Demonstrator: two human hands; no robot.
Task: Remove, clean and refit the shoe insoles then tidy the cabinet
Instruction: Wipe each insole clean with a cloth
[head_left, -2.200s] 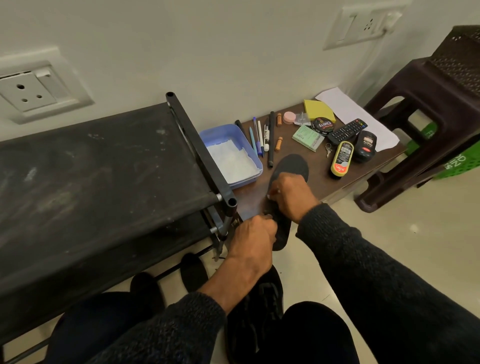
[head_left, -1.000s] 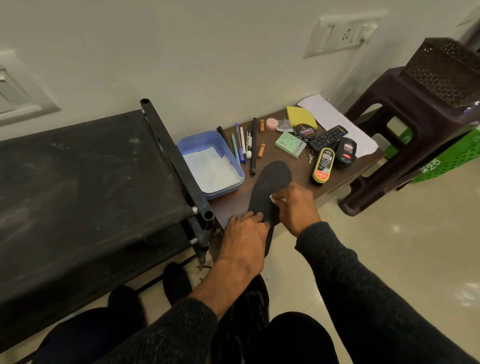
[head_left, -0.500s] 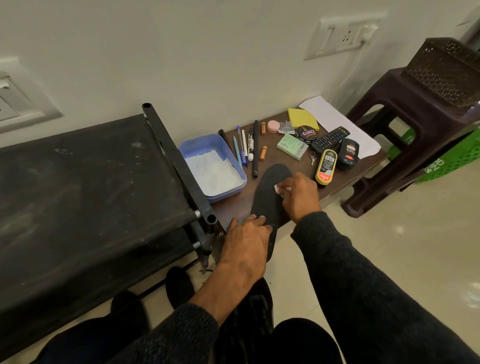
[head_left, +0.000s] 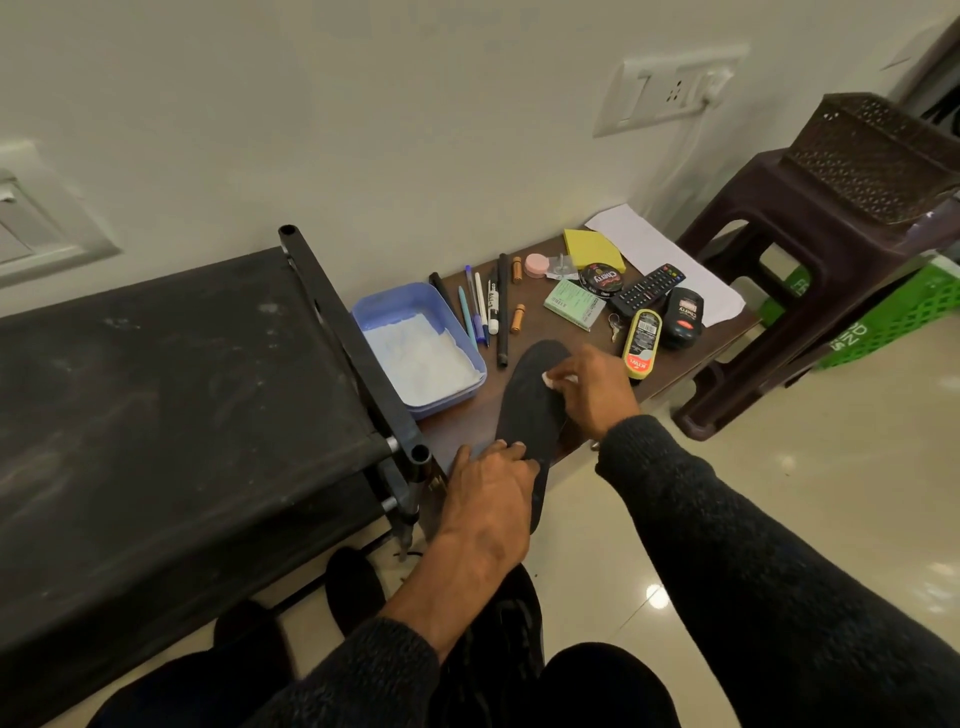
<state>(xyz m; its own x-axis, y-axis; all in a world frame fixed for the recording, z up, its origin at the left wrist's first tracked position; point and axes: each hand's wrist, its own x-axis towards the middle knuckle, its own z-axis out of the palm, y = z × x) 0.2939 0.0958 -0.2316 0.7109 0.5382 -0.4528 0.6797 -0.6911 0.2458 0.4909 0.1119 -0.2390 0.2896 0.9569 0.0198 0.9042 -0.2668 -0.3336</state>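
Seemingly wipe (head_left: 549, 379) in right grip (head_left: 592, 391), atop insole (head_left: 530, 410)

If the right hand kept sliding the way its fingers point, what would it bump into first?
The right hand, pinching a white wipe on the insole, points up-left. Past the insole's toe, probably the long black pen; depth is uncertain.

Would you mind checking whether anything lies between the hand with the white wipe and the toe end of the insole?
Nothing visible does. The right hand already holds the white wipe on the insole near its toe end, and the left hand presses on the heel end. The pens and polish bottle lie off to either side.
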